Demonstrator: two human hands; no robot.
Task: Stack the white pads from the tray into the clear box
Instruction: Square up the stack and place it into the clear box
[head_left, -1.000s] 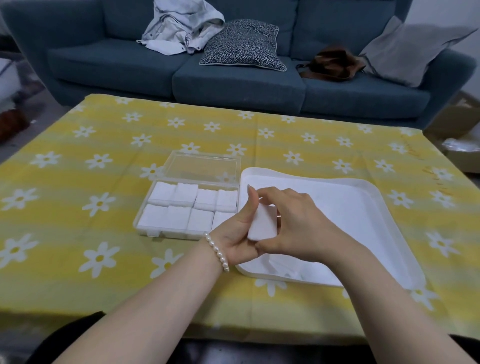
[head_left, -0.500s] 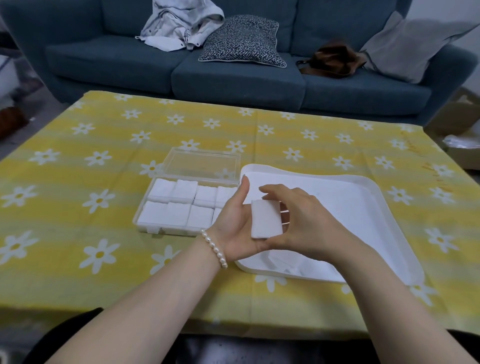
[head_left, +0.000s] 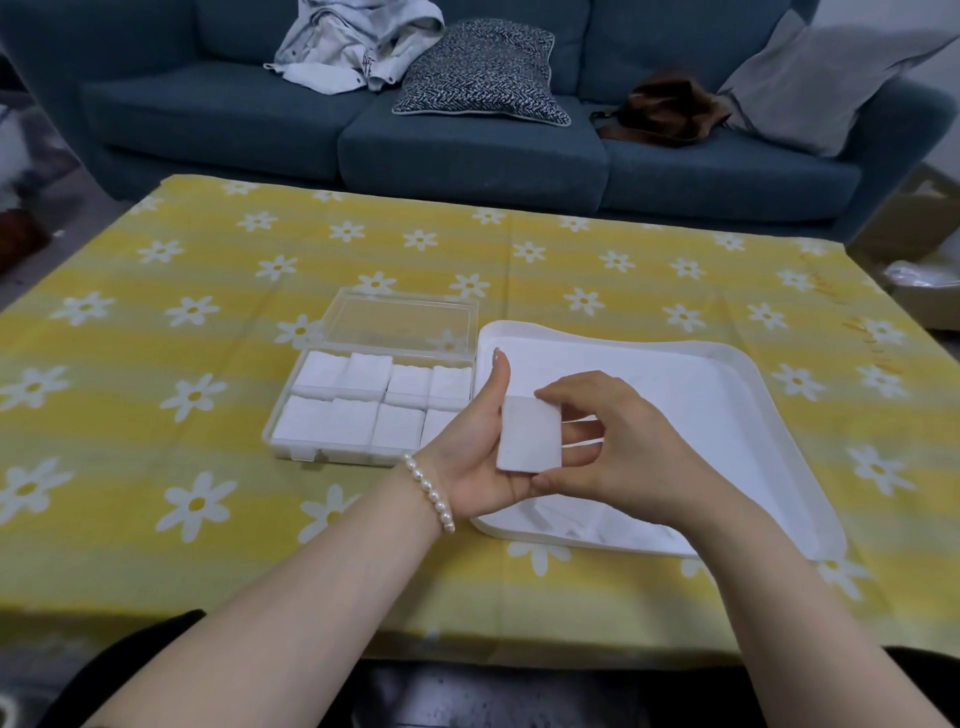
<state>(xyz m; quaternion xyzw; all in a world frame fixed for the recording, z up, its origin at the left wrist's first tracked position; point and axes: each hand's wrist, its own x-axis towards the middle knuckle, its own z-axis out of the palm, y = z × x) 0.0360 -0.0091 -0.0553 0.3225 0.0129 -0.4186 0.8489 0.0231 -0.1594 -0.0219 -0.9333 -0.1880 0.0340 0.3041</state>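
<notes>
While a soft, rectangular white pad (head_left: 529, 440) is cradled in the upturned left hand (head_left: 480, 452) and pinched by the right hand (head_left: 618, 454) over the smooth white tray (head_left: 779, 415), quilted pads fill the clear box (head_left: 371, 410) beside it, with no writing legible.

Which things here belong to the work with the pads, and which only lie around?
For the job: white pad held between left hand and right hand; tray; clear box.

Lying about: jacket, patterned cushion, brown bag, grey cushion, all on the sofa.
</notes>
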